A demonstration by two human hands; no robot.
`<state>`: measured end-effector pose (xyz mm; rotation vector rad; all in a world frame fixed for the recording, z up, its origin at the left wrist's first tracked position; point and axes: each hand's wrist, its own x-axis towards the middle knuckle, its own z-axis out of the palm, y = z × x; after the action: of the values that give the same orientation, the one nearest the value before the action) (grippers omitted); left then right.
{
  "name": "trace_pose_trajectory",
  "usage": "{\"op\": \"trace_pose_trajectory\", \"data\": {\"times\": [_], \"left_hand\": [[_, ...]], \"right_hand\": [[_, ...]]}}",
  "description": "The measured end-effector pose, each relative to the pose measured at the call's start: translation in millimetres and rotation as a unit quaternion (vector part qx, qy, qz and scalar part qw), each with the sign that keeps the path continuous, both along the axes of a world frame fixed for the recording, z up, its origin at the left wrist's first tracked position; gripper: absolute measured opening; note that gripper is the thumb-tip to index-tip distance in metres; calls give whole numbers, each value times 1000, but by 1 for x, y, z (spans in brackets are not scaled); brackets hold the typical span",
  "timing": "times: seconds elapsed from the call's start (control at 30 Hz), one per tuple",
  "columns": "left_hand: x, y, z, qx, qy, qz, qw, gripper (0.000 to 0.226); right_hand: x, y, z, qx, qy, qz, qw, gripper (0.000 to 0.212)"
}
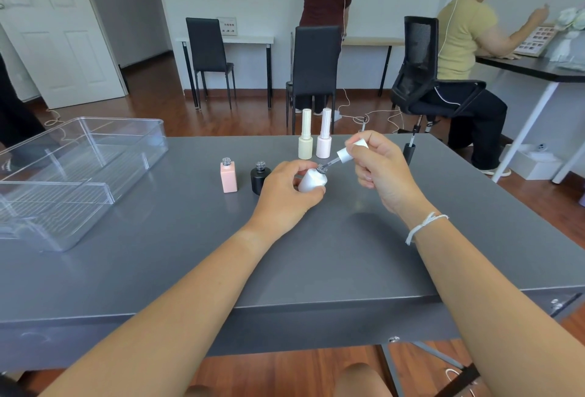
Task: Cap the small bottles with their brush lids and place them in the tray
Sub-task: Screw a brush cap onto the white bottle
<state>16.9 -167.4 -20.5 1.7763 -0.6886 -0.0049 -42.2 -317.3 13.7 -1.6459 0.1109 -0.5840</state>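
Both forearms reach forward over the near edge of the grey tabletop (177,238); the right wrist carries a white string bracelet (424,225).

Left hand (285,197): closed around a white bottle (312,180), thumb and fingers wrapped about its body, bottle tilted with its open threaded neck pointing up and toward the right hand. Whether the bottle's base touches the tabletop cannot be told.

Right hand (380,169): pinching a white brush lid (351,151) between thumb and fingers, just above and right of the bottle. The lid is angled, its thin brush stem pointing down-left, with the tip at the bottle's mouth. The lid is not seated on the neck.

Just left of the left hand stand two uncapped bottles, upright and close together but not touching: a black round bottle (260,176) nearest the hand and a pink rectangular bottle (228,175) beyond it.

Beyond the hands, near the far edge, stand two capped bottles side by side with tall ribbed lids: a pale yellow bottle (305,138) and a pale pink bottle (324,137).

Right of the right hand a black brush lid (409,151) stands upended, stem pointing up. A second brush stem (364,124) shows above the right hand; its base is hidden.

Well to the left of the left hand sits a clear plastic tray (95,143) with dividers; none of the bottles is in it
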Motion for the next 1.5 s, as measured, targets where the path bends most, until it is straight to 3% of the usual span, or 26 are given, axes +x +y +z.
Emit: {"op": "trace_pose_trajectory", "data": {"times": [0.27, 0.57, 0.73, 0.83, 0.93, 1.13, 1.3, 1.47, 1.5], "left_hand": [[-1, 0, 1, 3, -7, -13, 1000, 31], [0, 0, -1, 23, -27, -16, 999, 31], [-1, 0, -2, 28, -32, -20, 999, 32], [0, -1, -2, 31, -35, -14, 999, 32], [0, -1, -2, 29, -31, -7, 999, 30], [-1, 0, 0, 25, -30, -4, 999, 27], [-2, 0, 0, 28, -32, -2, 999, 28], [-1, 0, -1, 24, -27, 0, 999, 28], [-1, 0, -1, 22, -26, 0, 999, 28]], "right_hand": [[0, 3, -1, -29, 7, 16, 999, 19], [5, 5, -13, -148, 7, 38, 988, 12], [7, 2, -17, -269, 27, -26, 962, 37], [7, 2, -18, -319, 60, -27, 945, 35], [6, 1, -18, -282, 62, 15, 957, 23], [7, 5, -17, -251, 3, 2, 968, 10], [9, 2, -18, -272, 37, -20, 961, 28], [4, 0, -17, -235, 9, 13, 972, 1], [4, -1, -16, -231, 6, 12, 973, 5]]}}
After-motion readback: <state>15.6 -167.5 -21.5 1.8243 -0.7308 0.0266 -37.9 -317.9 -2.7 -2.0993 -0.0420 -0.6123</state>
